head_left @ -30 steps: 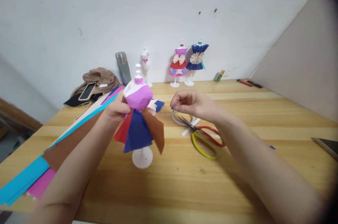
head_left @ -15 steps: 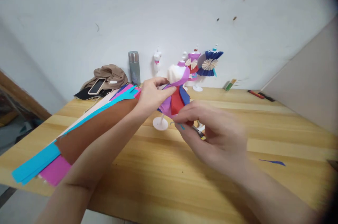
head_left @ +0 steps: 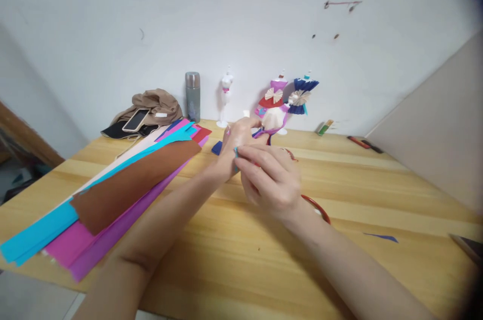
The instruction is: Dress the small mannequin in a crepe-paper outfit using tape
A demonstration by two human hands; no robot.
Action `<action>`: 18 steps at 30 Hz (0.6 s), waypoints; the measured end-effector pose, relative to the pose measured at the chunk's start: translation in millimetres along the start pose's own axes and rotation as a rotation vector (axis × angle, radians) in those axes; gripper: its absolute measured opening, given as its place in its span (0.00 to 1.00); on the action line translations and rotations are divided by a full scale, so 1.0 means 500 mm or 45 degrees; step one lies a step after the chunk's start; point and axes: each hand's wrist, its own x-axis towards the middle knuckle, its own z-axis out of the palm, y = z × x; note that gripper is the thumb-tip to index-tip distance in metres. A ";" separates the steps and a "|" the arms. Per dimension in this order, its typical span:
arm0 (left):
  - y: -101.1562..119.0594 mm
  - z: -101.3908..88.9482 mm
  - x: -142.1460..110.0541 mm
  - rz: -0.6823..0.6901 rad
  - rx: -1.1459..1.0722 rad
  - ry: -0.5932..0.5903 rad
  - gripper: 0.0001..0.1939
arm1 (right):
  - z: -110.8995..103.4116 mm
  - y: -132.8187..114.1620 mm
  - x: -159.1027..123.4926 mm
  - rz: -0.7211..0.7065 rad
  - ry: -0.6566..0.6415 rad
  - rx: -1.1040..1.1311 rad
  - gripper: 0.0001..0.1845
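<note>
the left hand (head_left: 238, 140) is closed on a small white dress form with purple edging (head_left: 273, 120), tilted and raised over the pale wooden table (head_left: 226, 269); its lower part is hidden behind the hands. the right hand (head_left: 271, 174) crosses in front, thumb and fingertips pinching a tiny light-blue piece (head_left: 236, 152) by the left wrist; whether it touches skin i cannot tell. a red looped scissor handle (head_left: 320, 210) shows past the right forearm. long brown, light-blue, magenta and purple paper sheets (head_left: 136, 184) lie to the left.

along the wall, a green-and-yellow tube (head_left: 325, 128) bears print too small to read, and a grey-green metal flask (head_left: 193, 101) carries a faint, unclear pattern. a white tag-like patch (head_left: 161, 115), also illegible, sits on the crumpled brown cloth (head_left: 156, 101), beside a dark-screened phone in a pale case (head_left: 136, 120).
</note>
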 end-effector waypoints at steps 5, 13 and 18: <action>-0.008 -0.009 0.013 -0.083 -0.011 0.054 0.08 | -0.007 -0.002 0.009 -0.149 -0.015 -0.037 0.17; -0.016 -0.022 0.028 -0.126 -0.083 -0.026 0.07 | -0.020 0.007 0.010 -0.192 -0.214 -0.011 0.16; -0.001 -0.022 0.014 -0.111 0.094 0.019 0.01 | -0.035 -0.008 0.028 -0.123 -0.136 0.124 0.14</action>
